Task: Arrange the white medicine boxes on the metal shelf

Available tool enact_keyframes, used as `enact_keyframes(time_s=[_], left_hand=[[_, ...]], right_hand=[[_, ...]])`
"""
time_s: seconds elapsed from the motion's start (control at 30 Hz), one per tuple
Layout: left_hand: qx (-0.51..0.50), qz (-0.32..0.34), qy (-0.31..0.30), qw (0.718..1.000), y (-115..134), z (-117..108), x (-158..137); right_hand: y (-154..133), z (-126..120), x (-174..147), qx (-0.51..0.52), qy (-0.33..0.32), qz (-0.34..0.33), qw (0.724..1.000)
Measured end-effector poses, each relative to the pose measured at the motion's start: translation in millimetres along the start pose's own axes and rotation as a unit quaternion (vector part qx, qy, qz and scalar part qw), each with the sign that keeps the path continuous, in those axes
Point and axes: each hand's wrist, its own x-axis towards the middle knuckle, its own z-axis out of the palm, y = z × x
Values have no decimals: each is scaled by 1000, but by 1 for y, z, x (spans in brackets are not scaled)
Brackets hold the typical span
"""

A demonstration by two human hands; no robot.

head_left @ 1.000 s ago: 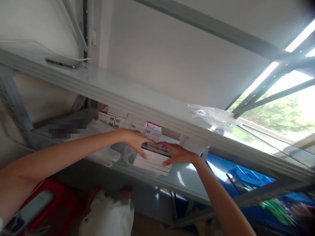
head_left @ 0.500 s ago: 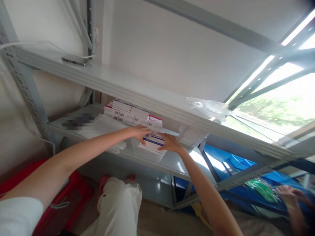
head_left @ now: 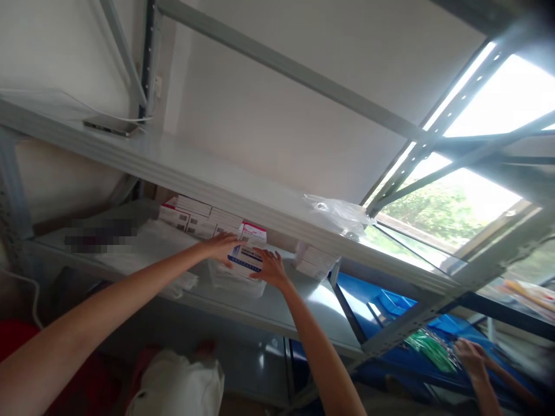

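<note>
Grey metal shelving (head_left: 182,173), bright window (head_left: 489,190)
</note>
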Motion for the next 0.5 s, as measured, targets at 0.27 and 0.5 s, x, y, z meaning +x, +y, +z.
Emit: enact_keyframes(time_s=[0.27,0.5], left_hand=[[-56,-10,-43,997,8,39,0],[-53,-30,-111,992,-4,47,-10]], right_hand=[[28,24,-3,31,-64,24,997],[40,46,-8,116,-83,41,989]])
